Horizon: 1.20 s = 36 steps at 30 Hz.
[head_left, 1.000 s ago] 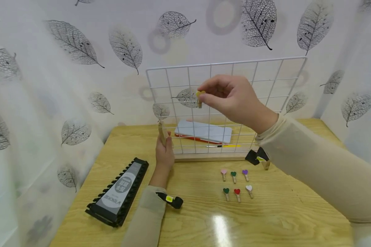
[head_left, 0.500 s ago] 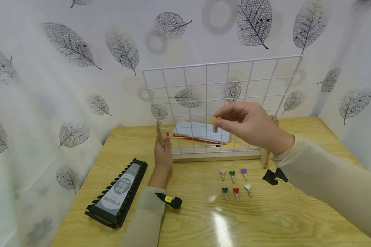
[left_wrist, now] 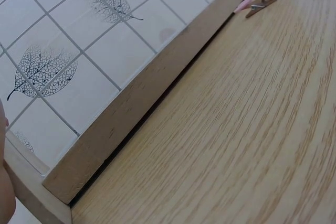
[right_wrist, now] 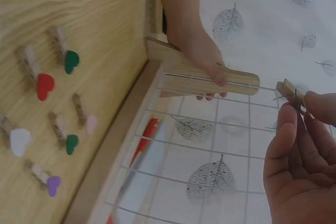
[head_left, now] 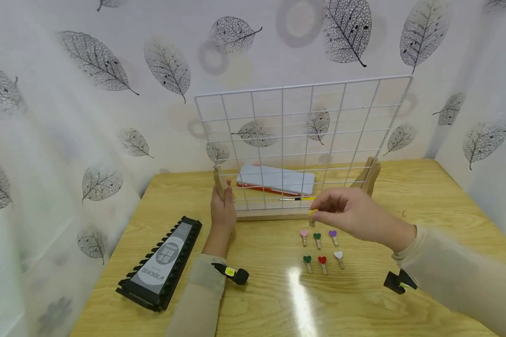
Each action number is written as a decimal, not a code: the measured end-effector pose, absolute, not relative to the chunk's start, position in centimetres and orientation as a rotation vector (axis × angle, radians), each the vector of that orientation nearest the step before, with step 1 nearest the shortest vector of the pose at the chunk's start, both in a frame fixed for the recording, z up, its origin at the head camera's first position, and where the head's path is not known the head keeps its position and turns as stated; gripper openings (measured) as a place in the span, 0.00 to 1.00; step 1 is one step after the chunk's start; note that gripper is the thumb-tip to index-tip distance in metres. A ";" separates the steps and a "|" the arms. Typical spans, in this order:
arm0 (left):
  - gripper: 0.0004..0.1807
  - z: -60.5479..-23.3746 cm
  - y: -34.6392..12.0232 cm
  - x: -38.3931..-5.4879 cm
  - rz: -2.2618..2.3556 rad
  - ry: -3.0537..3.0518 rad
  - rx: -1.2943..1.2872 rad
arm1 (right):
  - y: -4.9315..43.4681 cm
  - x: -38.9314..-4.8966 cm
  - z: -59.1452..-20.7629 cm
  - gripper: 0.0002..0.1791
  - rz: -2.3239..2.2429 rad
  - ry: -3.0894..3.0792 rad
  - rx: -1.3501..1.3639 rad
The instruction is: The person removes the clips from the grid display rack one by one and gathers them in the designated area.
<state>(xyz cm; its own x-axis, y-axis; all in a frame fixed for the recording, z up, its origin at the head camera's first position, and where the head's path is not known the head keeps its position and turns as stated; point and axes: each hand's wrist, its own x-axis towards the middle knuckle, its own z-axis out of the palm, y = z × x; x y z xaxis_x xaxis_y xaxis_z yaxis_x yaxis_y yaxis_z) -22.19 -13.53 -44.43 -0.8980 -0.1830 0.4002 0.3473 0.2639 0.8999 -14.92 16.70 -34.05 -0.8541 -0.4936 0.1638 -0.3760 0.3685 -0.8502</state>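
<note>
My right hand (head_left: 356,219) pinches a small wooden clothespin with a yellow heart (head_left: 313,213) between thumb and fingertips. It is low in front of the wire grid's base, just above the loose clips; in the right wrist view the pinched clothespin (right_wrist: 290,93) shows its wooden legs. My left hand (head_left: 223,210) grips the left wooden upright (head_left: 219,182) of the stand that carries a white wire grid (head_left: 282,117). Heart clothespins lie in two rows of three on the table: pink (head_left: 304,233), green (head_left: 317,237) and purple (head_left: 333,234) behind, green (head_left: 307,259), red (head_left: 322,260) and white (head_left: 338,255) nearer.
Behind the grid lie a white-and-red flat case (head_left: 274,178) and a yellow-handled thin tool (head_left: 308,198). A black toothed rack (head_left: 164,262) with a grey label lies on the left. The right wooden upright (head_left: 371,175) stands beyond my right hand. A leaf-print curtain (head_left: 168,70) hangs behind.
My right hand has come down and to the right with the yellow-heart clothespin, from in front of the grid's middle to near its base. The left hand keeps its grip on the upright.
</note>
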 end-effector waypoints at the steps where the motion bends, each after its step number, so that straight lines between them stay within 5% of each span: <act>1: 0.18 -44.4 -13.6 -22.2 -1.673 -2.112 -0.153 | 16.7 -14.7 -34.6 0.03 -1.484 2.487 -0.781; 18: 0.15 -44.3 -13.9 -22.4 -1.661 -2.124 -0.171 | 16.6 -10.4 -45.0 0.06 -1.359 2.159 -0.567; 36: 0.19 -48.2 -15.2 -24.4 -1.647 -2.126 -0.140 | 15.5 -8.9 -46.9 0.04 -1.274 2.308 -0.582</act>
<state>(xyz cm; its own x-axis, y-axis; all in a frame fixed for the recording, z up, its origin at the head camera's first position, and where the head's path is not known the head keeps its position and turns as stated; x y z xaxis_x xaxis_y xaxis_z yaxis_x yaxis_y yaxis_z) -24.42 -15.17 -48.20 -0.8957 -0.1874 0.4032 0.3436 0.2838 0.8952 -8.86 15.46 -46.95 -0.8155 -0.5528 -0.1716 -0.1492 0.4872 -0.8604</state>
